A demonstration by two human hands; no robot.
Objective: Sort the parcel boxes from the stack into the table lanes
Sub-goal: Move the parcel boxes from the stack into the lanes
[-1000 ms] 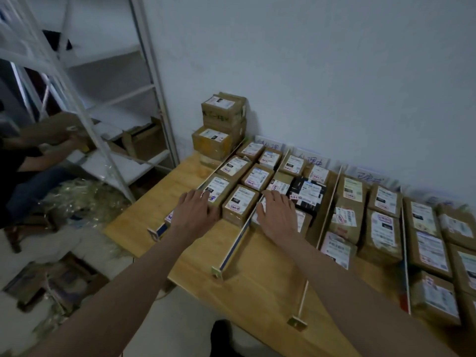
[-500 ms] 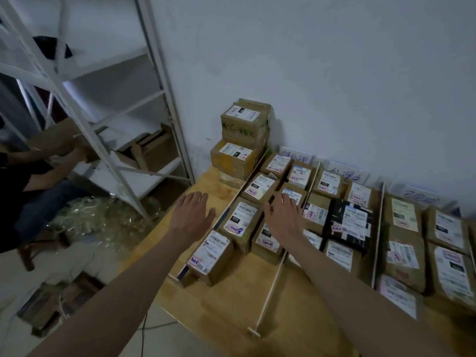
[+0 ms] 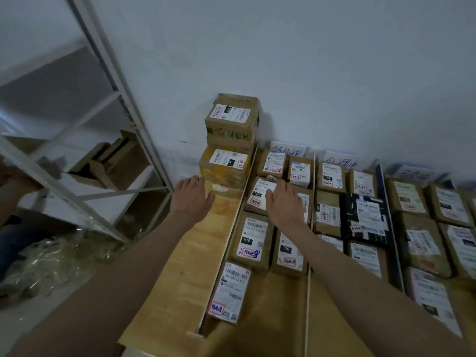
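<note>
A stack of brown parcel boxes stands against the wall at the table's back left corner: an upper box (image 3: 231, 119) with a white label, and a lower box (image 3: 225, 166) wrapped in yellow tape. My left hand (image 3: 192, 195) is stretched out flat just in front of the lower box, fingers straight, holding nothing. My right hand (image 3: 283, 202) hovers with straight fingers over the boxes in the first lane, above a labelled box (image 3: 260, 194). The lanes, split by thin dividers (image 3: 231, 233), are filled with several labelled boxes.
A white metal shelf rack (image 3: 108, 81) stands left of the wooden table (image 3: 180, 279), with open cardboard boxes (image 3: 108, 163) on a shelf. Another person's arm (image 3: 15, 181) shows at the far left. Paper lane signs (image 3: 288, 150) lean on the wall. Plastic wrap lies on the floor.
The view has moved closer and to the left. Both hands have travelled forward along the table toward the stack in the back corner; neither took hold of anything.
</note>
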